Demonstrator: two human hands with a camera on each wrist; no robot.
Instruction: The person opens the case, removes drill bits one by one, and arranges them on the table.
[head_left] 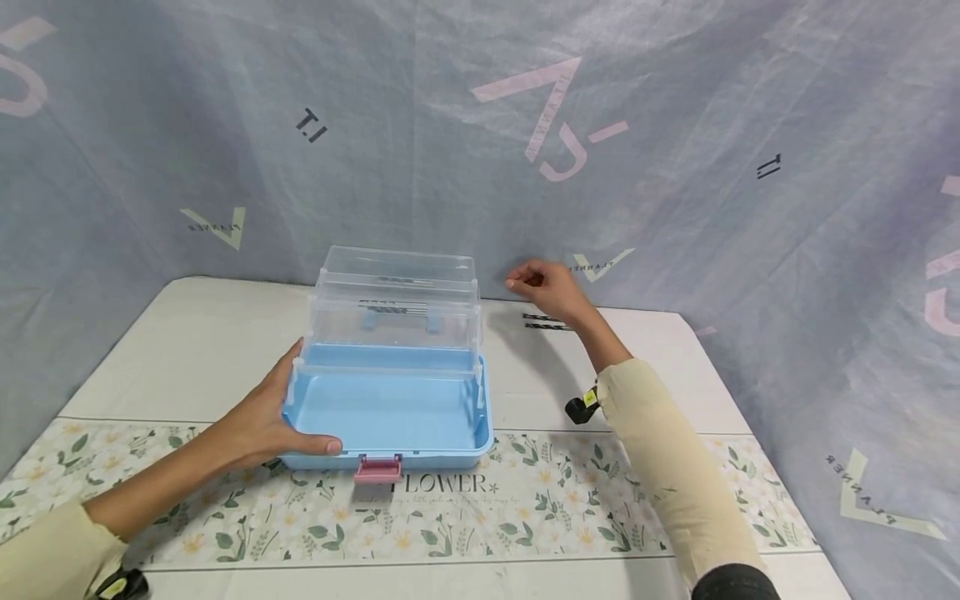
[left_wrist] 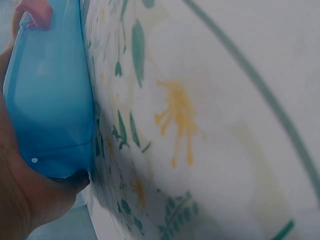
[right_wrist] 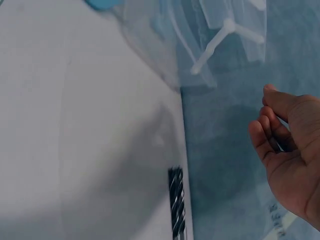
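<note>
On the surface: a blue box (head_left: 390,412) sits at mid-surface with its clear tiers (head_left: 396,304) raised behind the open tray and a pink latch (head_left: 377,469) at the front edge.
Left hand: the left hand (head_left: 262,421) holds the box's left front corner, thumb laid along the front rim, fingers up the side.
Right hand: the right hand (head_left: 543,285) hangs in the air right of the tiers, fingers curled and pinching a thin dark bit, barely visible.
Nearby: two dark drill bits (head_left: 546,322) lie on the surface below the right hand, apart from the box.
Writing: "LOWER" is printed on the floral cloth (head_left: 525,500) just in front of the latch; the backdrop (head_left: 675,125) carries small "PLANNER" marks.
Surface: white, with a flowered strip across the near part.
Room: grey-blue sheeting hangs behind and on both sides.
</note>
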